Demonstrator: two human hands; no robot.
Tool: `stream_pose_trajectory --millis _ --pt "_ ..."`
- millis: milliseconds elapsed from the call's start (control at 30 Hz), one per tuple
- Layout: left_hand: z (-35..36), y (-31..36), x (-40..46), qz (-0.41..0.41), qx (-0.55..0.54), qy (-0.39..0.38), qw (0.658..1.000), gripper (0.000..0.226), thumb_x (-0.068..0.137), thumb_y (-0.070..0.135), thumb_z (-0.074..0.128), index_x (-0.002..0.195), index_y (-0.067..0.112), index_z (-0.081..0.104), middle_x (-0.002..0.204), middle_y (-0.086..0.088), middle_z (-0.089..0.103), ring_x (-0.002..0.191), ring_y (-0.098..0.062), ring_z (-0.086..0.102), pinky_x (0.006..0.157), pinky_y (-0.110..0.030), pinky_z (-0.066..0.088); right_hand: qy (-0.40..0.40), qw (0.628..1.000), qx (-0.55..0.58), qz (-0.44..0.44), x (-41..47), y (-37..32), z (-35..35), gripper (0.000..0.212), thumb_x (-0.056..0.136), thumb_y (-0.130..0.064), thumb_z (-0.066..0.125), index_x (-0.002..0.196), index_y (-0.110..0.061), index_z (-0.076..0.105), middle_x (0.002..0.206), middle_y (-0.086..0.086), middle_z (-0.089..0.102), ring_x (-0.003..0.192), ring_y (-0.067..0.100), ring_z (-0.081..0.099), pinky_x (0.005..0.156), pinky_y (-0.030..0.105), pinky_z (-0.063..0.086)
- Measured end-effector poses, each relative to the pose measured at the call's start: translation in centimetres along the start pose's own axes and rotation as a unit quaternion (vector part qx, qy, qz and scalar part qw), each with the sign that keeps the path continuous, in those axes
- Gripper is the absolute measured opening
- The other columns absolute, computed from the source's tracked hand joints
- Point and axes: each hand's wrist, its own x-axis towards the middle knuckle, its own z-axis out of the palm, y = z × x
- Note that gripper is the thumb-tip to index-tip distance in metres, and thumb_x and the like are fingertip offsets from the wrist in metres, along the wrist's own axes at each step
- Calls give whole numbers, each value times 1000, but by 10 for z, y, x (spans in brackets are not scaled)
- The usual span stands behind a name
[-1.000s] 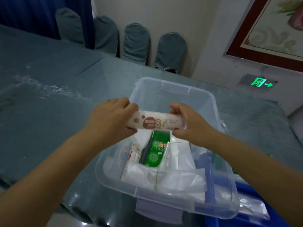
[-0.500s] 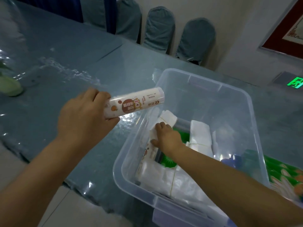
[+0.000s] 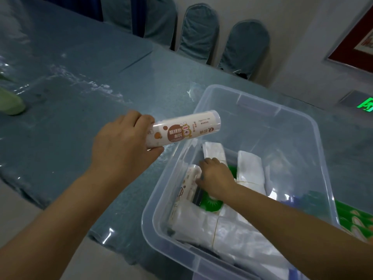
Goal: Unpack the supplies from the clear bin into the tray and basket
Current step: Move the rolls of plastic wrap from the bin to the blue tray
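A meeting or banquet room: a long cloth-covered bench, covered chairs lined against the wall behind it, a lit exit sign beside them.

L hand fingers curled gripping; R hand reaching down, fingers bent.

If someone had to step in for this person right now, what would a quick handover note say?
Left hand: holds one printed roll in the air, over the table beside the clear bin.
Right hand: down inside the bin, fingers on a second roll; grip not clear.
In the bin: white bag bundles and a green packet.
Done: one roll lifted out.
Left: place it, then empty the bin. Tray and basket are not in view.
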Motion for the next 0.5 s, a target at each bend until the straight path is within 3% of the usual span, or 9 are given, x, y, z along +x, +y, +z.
stream_pose_trajectory --millis 33,133,233,400,500 --pt "1 0 1 0 -1 -2 1000 55 54 34 85 98 7 66 81 -10 61 61 -31 57 50 -29 37 12 999 29 25 8 -4 4 44 86 -42 58 119 -13 53 120 8 57 105 24 52 87 37 47" --pt "2 -1 2 -2 -2 -7 1000 55 54 35 85 98 8 66 82 -9 61 61 -30 57 50 -28 36 -68 984 104 131 27 -14 17 46 87 -50 51 118 -16 50 122 10 56 109 27 52 88 39 47" --pt "3 -2 1 -3 -6 -15 1000 55 54 36 85 98 9 65 83 -8 62 61 -28 57 50 -26 35 -83 950 232 193 34 -20 20 47 83 -45 61 120 -19 48 117 7 58 103 26 57 85 34 50" --pt "3 -2 -2 -12 -17 -19 1000 55 55 38 85 97 10 63 84 -6 61 63 -26 56 50 -24 31 -76 906 369 192 22 -14 -11 48 77 -23 74 113 -20 43 113 2 56 94 19 56 78 28 49" --pt "1 2 -1 -22 -21 -11 999 53 56 36 85 98 11 64 86 -6 62 66 -28 57 51 -25 33 -58 883 423 195 9 -3 -43 63 75 -22 77 128 -19 43 117 1 54 98 20 56 84 32 49"
